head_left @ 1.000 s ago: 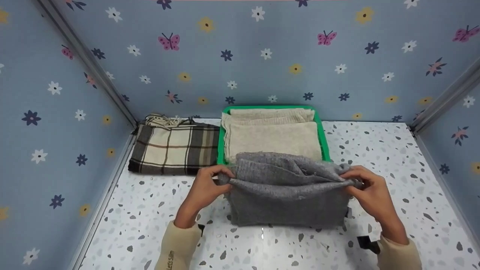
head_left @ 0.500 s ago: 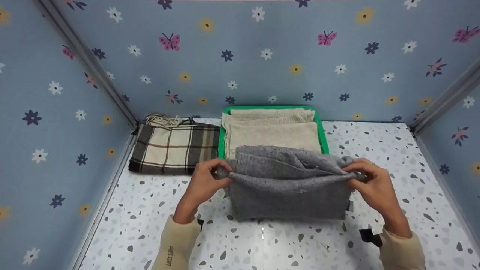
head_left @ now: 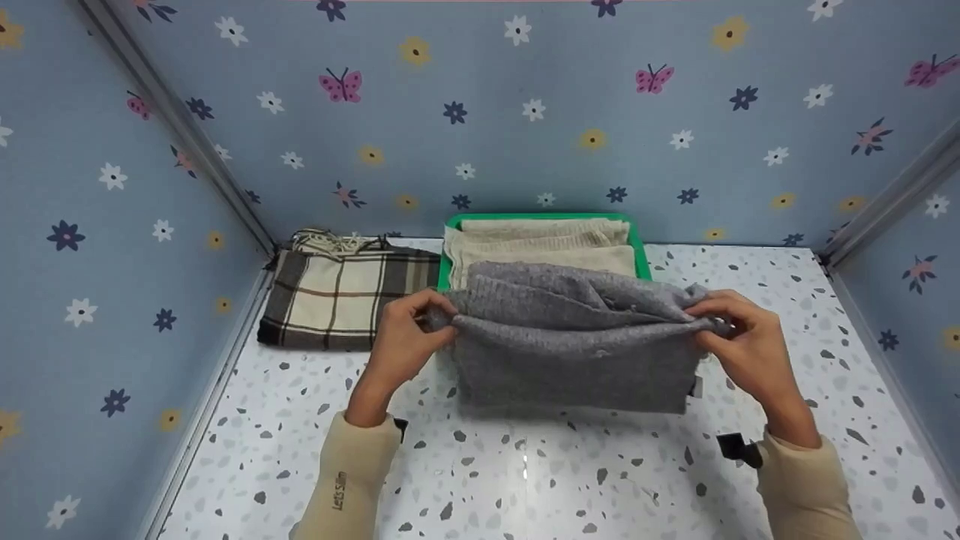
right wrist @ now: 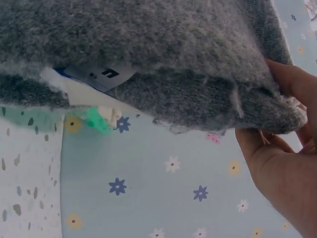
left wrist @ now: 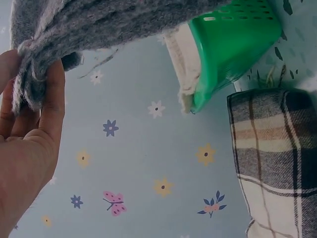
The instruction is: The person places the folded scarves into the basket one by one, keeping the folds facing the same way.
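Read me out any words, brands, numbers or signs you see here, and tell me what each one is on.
"Let's Slim", as best I can make out, on the left sleeve; it is small and runs sideways.
Tag on the gray cloth: dark printed marks show in the right wrist view, too blurred and cut off to read.
No other text shows.

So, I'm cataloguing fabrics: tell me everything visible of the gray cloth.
The gray cloth looks woolly, folded in layers, with loose fibers and a pale label at its right side. The left hand and right hand pinch its upper corners; it hangs between them, hiding part of the green basket in the head view.
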Tool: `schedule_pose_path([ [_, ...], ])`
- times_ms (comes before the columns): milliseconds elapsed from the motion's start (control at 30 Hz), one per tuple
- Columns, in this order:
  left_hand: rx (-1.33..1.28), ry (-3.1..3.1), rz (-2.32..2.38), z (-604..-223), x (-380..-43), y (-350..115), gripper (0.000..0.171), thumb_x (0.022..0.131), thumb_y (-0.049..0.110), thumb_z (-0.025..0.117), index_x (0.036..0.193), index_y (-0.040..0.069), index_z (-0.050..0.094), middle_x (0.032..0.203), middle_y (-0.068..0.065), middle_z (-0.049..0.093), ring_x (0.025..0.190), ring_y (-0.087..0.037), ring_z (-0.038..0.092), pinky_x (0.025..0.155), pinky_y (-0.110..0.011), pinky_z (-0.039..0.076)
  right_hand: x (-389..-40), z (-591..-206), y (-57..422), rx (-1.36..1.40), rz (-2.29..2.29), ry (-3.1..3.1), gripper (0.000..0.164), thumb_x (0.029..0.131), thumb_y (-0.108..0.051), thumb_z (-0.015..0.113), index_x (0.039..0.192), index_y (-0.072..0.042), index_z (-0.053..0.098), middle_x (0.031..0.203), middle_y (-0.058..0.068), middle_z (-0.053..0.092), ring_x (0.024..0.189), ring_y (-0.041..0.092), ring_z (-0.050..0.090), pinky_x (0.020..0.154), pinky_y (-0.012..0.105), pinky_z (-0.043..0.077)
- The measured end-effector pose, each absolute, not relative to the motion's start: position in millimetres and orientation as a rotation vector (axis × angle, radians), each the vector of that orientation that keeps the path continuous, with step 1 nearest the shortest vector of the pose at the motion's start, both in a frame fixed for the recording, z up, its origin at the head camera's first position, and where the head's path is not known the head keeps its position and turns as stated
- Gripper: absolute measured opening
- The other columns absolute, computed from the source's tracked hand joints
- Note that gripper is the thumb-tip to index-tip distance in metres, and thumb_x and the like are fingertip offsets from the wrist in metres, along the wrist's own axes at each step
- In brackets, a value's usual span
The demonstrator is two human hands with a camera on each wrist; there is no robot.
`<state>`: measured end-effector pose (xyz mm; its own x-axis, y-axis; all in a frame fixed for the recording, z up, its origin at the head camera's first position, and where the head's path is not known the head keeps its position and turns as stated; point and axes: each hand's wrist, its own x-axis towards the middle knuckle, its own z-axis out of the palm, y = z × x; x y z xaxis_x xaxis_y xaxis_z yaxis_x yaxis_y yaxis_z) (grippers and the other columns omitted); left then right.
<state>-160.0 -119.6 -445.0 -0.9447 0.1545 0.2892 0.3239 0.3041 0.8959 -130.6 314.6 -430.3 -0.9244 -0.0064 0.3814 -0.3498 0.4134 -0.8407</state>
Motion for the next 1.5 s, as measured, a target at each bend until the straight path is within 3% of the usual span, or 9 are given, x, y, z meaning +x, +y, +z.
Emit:
schedule_pose_path([
  [467,-0.443,-2.387,-1.642,-432,-178,-119,0.018,0.087,-0.008,0.076,0.098,0.006,0.076,0.096,-0.007,0.072,0.066,-0.014,0.05,0.067,-0.029,0.044,-152,-419,309,0.317,1.513,-2.326,0.031,0.085,0.027,0.065,0.105,0.007,0.078,0.116,-0.008,0.069,0.103,0.008,0.067,0.069,0.016,0.051],
  [700,-0.442,-2.361,-1.647,-425,-185,-119,0.017,0.088,-0.007,0.077,0.099,0.005,0.075,0.099,-0.008,0.072,0.078,-0.016,0.061,0.073,-0.029,0.049,-163,-413,305,0.316,1.502,-2.321,0.03,0.086,0.025,0.066,0.106,0.006,0.078,0.113,-0.008,0.069,0.098,0.01,0.065,0.068,0.016,0.049],
  [1000,-0.463,-2.321,-1.633,-415,-190,-118,0.016,0.089,-0.008,0.077,0.101,0.004,0.074,0.1,-0.009,0.072,0.081,-0.017,0.064,0.071,-0.026,0.05,-174,-408,303,0.315,1.516,-2.266,0.029,0.087,0.025,0.064,0.106,0.008,0.078,0.116,-0.006,0.069,0.106,0.011,0.068,0.077,0.015,0.054],
  [1267,-0.462,-2.271,-1.586,-407,-197,-116,0.015,0.089,-0.007,0.078,0.1,0.003,0.075,0.1,-0.01,0.073,0.084,-0.019,0.066,0.072,-0.024,0.051,-180,-401,301,0.33,1.503,-2.216,0.025,0.089,0.022,0.065,0.106,0.009,0.077,0.111,-0.006,0.069,0.098,0.012,0.068,0.07,0.016,0.053],
  [1500,-0.446,-2.253,-1.557,-402,-200,-114,0.013,0.09,-0.007,0.076,0.099,0.003,0.075,0.1,-0.012,0.073,0.085,-0.023,0.068,0.074,-0.024,0.052,-185,-397,299,0.336,1.48,-2.179,0.026,0.088,0.023,0.063,0.105,0.01,0.077,0.114,-0.006,0.068,0.101,0.014,0.066,0.069,0.017,0.051],
])
